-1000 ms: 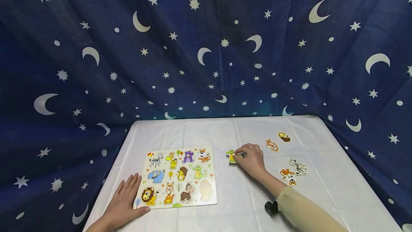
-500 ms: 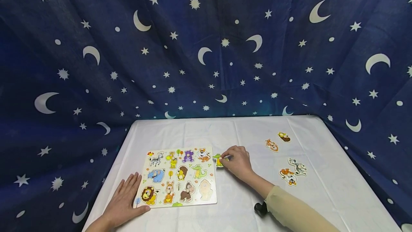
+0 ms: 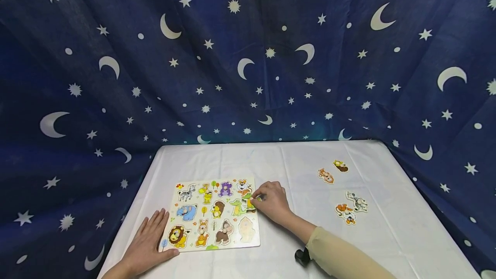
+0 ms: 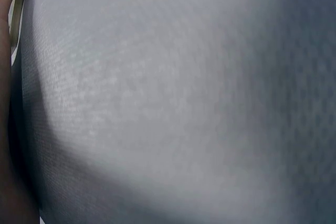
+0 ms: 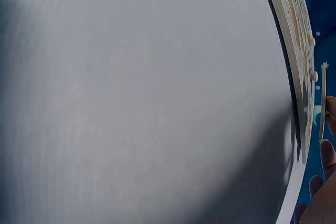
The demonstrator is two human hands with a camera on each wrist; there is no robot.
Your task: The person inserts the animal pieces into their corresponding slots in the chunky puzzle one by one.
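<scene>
In the head view, my right hand (image 3: 273,203) pinches a green and yellow crocodile puzzle piece (image 3: 249,203) over the right side of an animal puzzle board (image 3: 256,231). Seen edge-on in the right wrist view, the piece (image 5: 323,98) is held apart from the board (image 5: 289,35), from which small knobs stick out. The crocodile picture (image 3: 237,207) on the board lies just left of the piece. My left hand (image 3: 145,240) lies flat at the board's left edge, fingers straight, thumb by the lower left corner.
Loose pieces lie on the white table (image 3: 302,158) to the right: a hedgehog (image 3: 341,166), an orange animal (image 3: 326,176), a zebra (image 3: 357,202) and a tiger (image 3: 346,214). A pale figure-shaped patch (image 3: 246,229) marks the board's lower right. A starry curtain (image 3: 217,72) hangs behind.
My right hand has carried the crocodile piece leftward, from the table right of the board to over the board's right side. The left hand has stayed in place.
</scene>
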